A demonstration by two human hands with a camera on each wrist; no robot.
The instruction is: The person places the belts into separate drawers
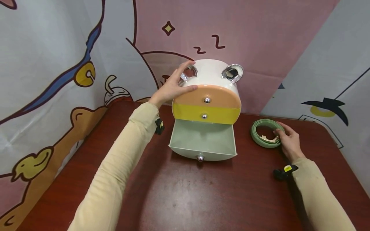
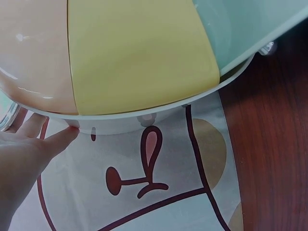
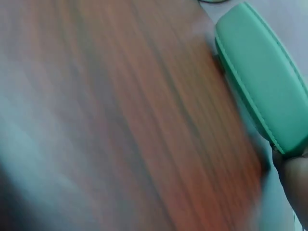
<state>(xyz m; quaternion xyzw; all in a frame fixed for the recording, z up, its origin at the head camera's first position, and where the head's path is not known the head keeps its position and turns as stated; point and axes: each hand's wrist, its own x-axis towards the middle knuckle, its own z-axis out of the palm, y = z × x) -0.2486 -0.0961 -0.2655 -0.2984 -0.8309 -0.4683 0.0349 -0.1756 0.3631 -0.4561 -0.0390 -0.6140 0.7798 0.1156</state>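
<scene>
A drawer box with a white body and two silver-rimmed ears stands near the back of the table. Its orange top drawer and yellow middle drawer are closed, while the pale green bottom drawer is pulled out, with nothing inside. My left hand rests on the box's upper left side, fingers spread about the left ear and thumb along the front's top edge. To the right of the box, my right hand grips a coiled green belt with a gold buckle, thumb on its near side.
The dark red wooden table runs under everything. A cartoon-printed cloth hangs close behind the box and along the left side. Round silver knobs, such as the bottom knob, stick out from the drawer fronts.
</scene>
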